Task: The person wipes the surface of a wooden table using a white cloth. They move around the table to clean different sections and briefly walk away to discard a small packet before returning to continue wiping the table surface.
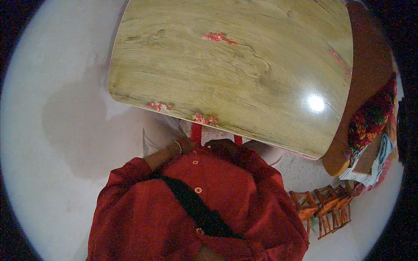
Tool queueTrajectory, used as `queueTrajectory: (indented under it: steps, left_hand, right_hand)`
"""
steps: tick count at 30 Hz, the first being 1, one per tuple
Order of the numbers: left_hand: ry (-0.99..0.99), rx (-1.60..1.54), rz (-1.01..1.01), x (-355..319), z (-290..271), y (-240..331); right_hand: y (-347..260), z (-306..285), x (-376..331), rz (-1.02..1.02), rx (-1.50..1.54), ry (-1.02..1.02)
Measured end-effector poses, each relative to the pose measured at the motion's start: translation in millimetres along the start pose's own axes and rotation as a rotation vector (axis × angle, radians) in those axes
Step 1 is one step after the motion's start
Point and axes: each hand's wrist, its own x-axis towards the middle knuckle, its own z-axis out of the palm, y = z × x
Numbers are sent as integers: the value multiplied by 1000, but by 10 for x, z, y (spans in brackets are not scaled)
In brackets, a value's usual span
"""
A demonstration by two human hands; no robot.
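Observation:
My left hand (189, 144), with a thin bangle at its wrist, rests low in front of my red buttoned shirt (217, 187). My right hand (223, 146) lies in shadow close beside it. Both are just below the near edge of a wood-look table (226, 78) with rounded corners and printed red flowers. Neither hand touches the tabletop. The fingers of both are too dark and hidden to make out, and nothing held can be seen. A red strip, perhaps a table leg (196, 132), shows under the edge by my left hand.
A brown surface (370, 56) runs along the table's right side. On it lie a patterned dark red cloth (370, 124) and a light blue cloth (382, 152). Small wooden slatted furniture (331, 200) stands at the lower right. Pale floor (65, 195) extends on the left.

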Motion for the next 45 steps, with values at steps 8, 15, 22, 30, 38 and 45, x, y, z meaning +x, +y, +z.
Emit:
queueTrajectory:
  steps: [8,15,22,30,38,45]
  left_hand:
    - [80,-4,76,191,-409,-246]
    - [221,113,273,546,-296,-118]
    - [265,210,194,597,-560,100]
    - [328,304,51,113,-993,707]
    - [688,-62,680,-2084,-2910,2298]
    - [1470,409,141,-1714,-3916,1244]
  right_hand:
    - [131,-61,500,-63,-110,28]
    - [218,-443,304,-127,-162,14]
    - [130,-507,275,-209,-218,25]
    - [171,-505,156,-262,-279,4]
    - [-1264,-1637,-1001,-658,-155,-99]
    - [-2040,-3327,-1375,-783,6,359]
